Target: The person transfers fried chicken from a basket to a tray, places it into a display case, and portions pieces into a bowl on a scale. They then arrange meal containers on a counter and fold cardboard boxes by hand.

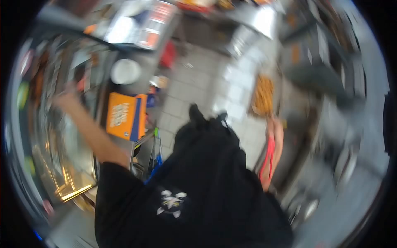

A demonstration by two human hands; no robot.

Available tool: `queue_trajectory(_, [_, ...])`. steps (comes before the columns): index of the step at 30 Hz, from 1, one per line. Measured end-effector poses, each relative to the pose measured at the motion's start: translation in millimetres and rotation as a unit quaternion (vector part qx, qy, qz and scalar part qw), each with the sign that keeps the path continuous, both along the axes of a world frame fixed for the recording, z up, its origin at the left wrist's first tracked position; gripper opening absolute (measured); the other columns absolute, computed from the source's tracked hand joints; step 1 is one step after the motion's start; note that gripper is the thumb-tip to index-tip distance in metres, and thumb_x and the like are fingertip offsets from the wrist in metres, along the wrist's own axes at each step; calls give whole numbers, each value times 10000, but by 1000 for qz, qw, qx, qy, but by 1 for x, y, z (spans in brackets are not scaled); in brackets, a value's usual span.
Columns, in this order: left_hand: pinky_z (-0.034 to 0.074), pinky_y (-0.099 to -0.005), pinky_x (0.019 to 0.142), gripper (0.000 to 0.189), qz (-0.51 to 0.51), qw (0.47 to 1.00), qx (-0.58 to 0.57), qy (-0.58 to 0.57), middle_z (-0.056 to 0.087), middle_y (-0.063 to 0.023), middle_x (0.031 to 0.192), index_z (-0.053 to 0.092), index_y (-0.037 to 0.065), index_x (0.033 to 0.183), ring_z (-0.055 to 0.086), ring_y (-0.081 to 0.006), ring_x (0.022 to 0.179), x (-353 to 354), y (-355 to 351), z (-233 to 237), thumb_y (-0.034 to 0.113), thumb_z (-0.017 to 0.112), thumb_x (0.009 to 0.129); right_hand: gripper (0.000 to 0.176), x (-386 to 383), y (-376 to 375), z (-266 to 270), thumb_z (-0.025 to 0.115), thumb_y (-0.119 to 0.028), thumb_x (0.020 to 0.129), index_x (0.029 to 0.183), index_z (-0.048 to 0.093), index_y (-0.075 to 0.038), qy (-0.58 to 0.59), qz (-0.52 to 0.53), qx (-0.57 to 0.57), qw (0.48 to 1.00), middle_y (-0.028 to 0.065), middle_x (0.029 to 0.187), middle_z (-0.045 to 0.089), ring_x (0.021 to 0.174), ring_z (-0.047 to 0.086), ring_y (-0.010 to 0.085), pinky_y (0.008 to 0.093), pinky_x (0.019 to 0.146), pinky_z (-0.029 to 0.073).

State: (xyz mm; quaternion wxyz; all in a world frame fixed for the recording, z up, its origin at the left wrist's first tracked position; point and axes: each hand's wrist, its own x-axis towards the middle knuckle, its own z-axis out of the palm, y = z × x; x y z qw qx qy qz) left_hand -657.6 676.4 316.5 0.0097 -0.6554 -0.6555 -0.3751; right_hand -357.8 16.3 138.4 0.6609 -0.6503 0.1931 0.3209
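Observation:
My right hand (273, 126) grips the near end of a narrow tray (253, 108), held out over the floor on the right. Golden-brown food (264, 94) fills it, but blur hides exactly what kind. A red strap or cord runs along my right forearm. On the left, my left hand (68, 97) reaches to a glass display case (62, 165) with lit metal edges. Motion smears its fingers, so their shape and anything in them cannot be made out.
Orange and blue printed boxes (122, 115) lie on the left counter beside a round white lid or plate (125, 71). Tiled floor (190, 82) runs ahead. Grey steel equipment (314, 62) lines the right side, with a metal counter (347, 206) nearer me.

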Motion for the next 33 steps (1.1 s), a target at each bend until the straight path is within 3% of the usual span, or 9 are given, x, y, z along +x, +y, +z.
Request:
queue_trajectory(2, [365, -507, 1087, 901, -94, 991, -22, 98, 431, -319, 1398, 311, -144, 1405, 424, -442, 1305, -25, 87, -21, 389, 712, 799, 240, -7, 17, 31, 570, -192, 998, 817, 419, -141, 61, -73, 88, 992, -62, 638, 379, 433, 303, 27, 203, 334, 193])
queue_trajectory(4, [371, -531, 1079, 856, -162, 982, -97, -17, 404, -306, 1419, 302, -127, 1418, 399, -445, 1320, -48, 147, -31, 348, 679, 814, 201, -18, 36, 49, 523, -179, 1021, 851, 420, -149, 55, -81, 76, 992, -76, 631, 320, 432, 252, 17, 191, 335, 181])
queue_trajectory(6, [377, -556, 1071, 813, -184, 827, -204, -490, 377, -294, 1440, 293, -110, 1431, 374, -447, 1336, -56, 174, -26, 307, 646, 828, 185, -29, 35, 46, 517, -192, 1025, 872, 421, -153, 54, -80, 77, 992, -78, 629, 298, 436, 240, 13, 190, 334, 180])
queue_trajectory(7, [379, -568, 1068, 793, -167, 742, -213, -613, 363, -288, 1450, 289, -102, 1437, 362, -449, 1344, -61, 181, -21, 287, 630, 836, 177, -33, 34, 43, 514, -199, 1027, 882, 422, -155, 51, -75, 80, 993, -80, 628, 287, 437, 234, 10, 189, 333, 180])
queue_trajectory(12, [393, -629, 1048, 703, -125, 492, -204, -837, 295, -257, 1502, 266, -59, 1469, 300, -455, 1383, -72, 164, -7, 185, 547, 872, 162, -80, 22, 14, 496, -217, 1035, 895, 433, -166, 60, -132, 70, 987, -84, 617, 271, 420, 215, 12, 195, 325, 156])
queue_trajectory(15, [402, -666, 1037, 662, -66, 412, -193, -888, 254, -238, 1533, 252, -33, 1488, 262, -459, 1407, -74, 136, 0, 124, 497, 893, 160, -112, 7, -4, 492, -210, 1035, 893, 433, -169, 67, -161, 63, 983, -84, 614, 269, 419, 217, 15, 198, 325, 162])
queue_trajectory(23, [443, -586, 1067, 616, -238, 465, -274, -808, 259, -283, 1516, 265, -85, 1467, 247, -478, 1410, -122, 58, -42, 35, 425, 884, 122, -232, -66, -44, 533, -228, 1016, 943, 461, -162, 80, -232, 70, 967, -85, 622, 283, 422, 237, 27, 206, 316, 178])
queue_trajectory(27, [469, -523, 1063, 557, -261, 571, -229, -744, 383, -298, 1436, 368, -140, 1375, 400, -444, 1336, -125, 0, -55, -5, 447, 841, 127, -304, -105, -60, 534, -227, 1015, 934, 460, -164, 82, -298, 71, 948, -87, 618, 281, 418, 237, 26, 206, 315, 183])
queue_trajectory(33, [500, -492, 1018, 463, -291, 560, -349, -693, 565, -244, 1240, 484, -127, 1246, 566, -395, 1128, -99, -133, -63, 64, 526, 826, 141, -432, -174, -72, 546, -238, 1005, 919, 459, -166, 81, -375, 83, 920, -80, 614, 290, 411, 249, 39, 215, 310, 197])
